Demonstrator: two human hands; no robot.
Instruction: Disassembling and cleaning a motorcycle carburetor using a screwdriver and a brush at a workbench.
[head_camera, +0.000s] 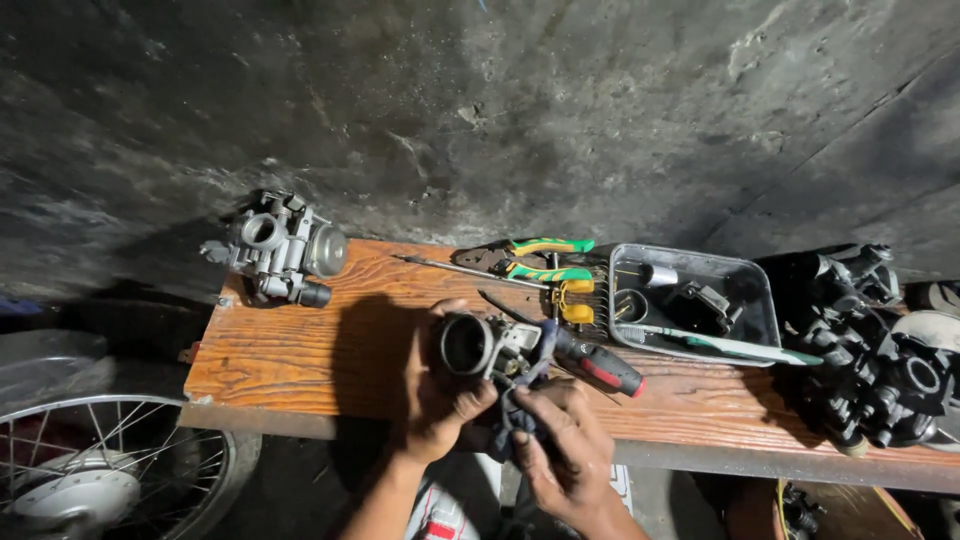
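Observation:
My left hand (440, 395) grips a small metal carburetor body (480, 346) with a round dark bore, held over the near edge of a wooden bench (300, 340). My right hand (565, 445) pinches a dark rag (520, 405) against the underside of that part. A red-and-black handled screwdriver (598, 364) lies on the bench just right of the part, its shaft pointing toward it.
A second grey carburetor (280, 250) sits at the bench's back left. Green-and-black pliers (535, 258) and a yellow brush lie mid-bench beside a clear plastic tray (755, 300) of small parts. Dark engine parts (870, 350) crowd the right end. A spoked wheel (110, 470) stands lower left.

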